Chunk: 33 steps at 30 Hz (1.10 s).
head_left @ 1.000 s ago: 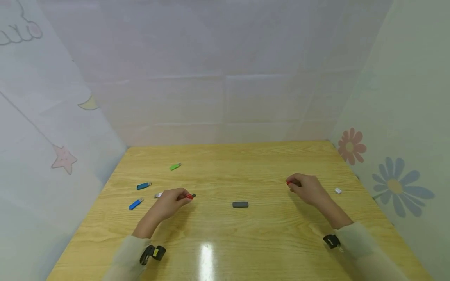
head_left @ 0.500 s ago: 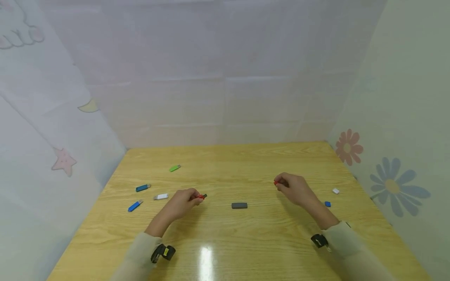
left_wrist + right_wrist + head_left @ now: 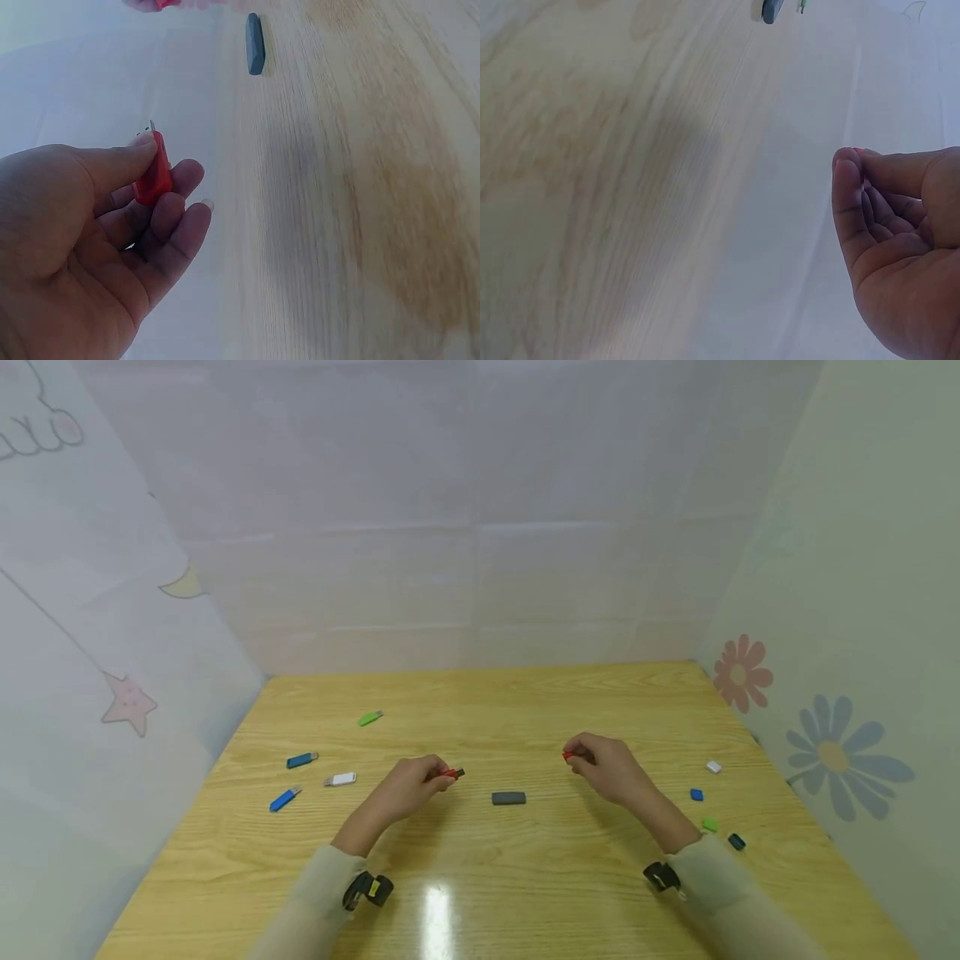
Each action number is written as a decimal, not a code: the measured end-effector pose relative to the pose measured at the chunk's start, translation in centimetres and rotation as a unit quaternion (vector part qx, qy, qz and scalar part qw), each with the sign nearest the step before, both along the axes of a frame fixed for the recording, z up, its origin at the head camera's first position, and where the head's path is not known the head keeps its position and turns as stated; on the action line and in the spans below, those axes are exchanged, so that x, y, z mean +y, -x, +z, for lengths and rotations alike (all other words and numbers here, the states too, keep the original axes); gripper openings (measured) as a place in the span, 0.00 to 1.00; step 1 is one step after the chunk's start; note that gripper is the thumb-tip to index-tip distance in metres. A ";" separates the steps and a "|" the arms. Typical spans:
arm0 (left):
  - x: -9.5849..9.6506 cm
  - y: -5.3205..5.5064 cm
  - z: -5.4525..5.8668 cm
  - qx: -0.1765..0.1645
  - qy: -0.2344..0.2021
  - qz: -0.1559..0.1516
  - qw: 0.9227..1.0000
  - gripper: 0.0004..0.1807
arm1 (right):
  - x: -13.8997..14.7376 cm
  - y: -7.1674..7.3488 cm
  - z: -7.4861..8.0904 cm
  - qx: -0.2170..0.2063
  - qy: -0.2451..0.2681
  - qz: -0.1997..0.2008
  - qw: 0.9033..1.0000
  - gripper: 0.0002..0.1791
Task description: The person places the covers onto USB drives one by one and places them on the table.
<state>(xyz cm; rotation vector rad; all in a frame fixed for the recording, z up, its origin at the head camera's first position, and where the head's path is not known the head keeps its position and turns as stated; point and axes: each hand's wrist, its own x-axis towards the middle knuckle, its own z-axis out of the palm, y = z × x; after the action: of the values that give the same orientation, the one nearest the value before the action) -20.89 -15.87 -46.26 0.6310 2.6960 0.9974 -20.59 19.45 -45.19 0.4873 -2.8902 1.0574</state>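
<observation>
My left hand [image 3: 405, 787] pinches a red USB stick [image 3: 154, 176] between thumb and fingers. Its bare plug [image 3: 460, 772] points right, toward the other hand. Across a gap, my right hand [image 3: 609, 768] pinches a small red cap [image 3: 567, 756], mostly hidden by the fingertips in the right wrist view. Both hands are raised over the wooden table [image 3: 480, 877]. On the tabletop between and slightly in front of them lies a dark grey USB stick [image 3: 508, 798].
Uncapped USB sticks lie at left: green [image 3: 370, 718], teal [image 3: 302, 761], white [image 3: 342, 779] and blue [image 3: 284, 799]. Small caps lie at right: white [image 3: 713, 767], blue [image 3: 697, 795], green [image 3: 709, 823] and dark teal [image 3: 737, 842]. Printed sheets wall the table's back and sides.
Both hands have moved toward each other, the left one rightward with the red USB stick, the right one leftward with the red cap. The white stick and several caps have come uncovered.
</observation>
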 end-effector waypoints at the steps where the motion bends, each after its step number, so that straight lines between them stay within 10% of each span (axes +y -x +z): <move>1: 0.2 0.1 0.0 -0.002 0.000 -0.002 1.000 0.09 | -0.2 0.0 0.0 -0.002 0.005 0.004 1.000 0.07; 33: 3.8 0.9 0.6 0.014 0.000 -0.057 0.998 0.12 | -5.1 -0.8 0.4 0.017 0.061 0.044 0.997 0.08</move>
<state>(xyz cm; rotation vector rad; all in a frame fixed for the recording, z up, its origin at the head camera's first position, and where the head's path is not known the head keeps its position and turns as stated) -21.80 -12.02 -45.65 0.7943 2.6496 0.9663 -19.80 14.37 -44.81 0.6248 -2.7774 1.2168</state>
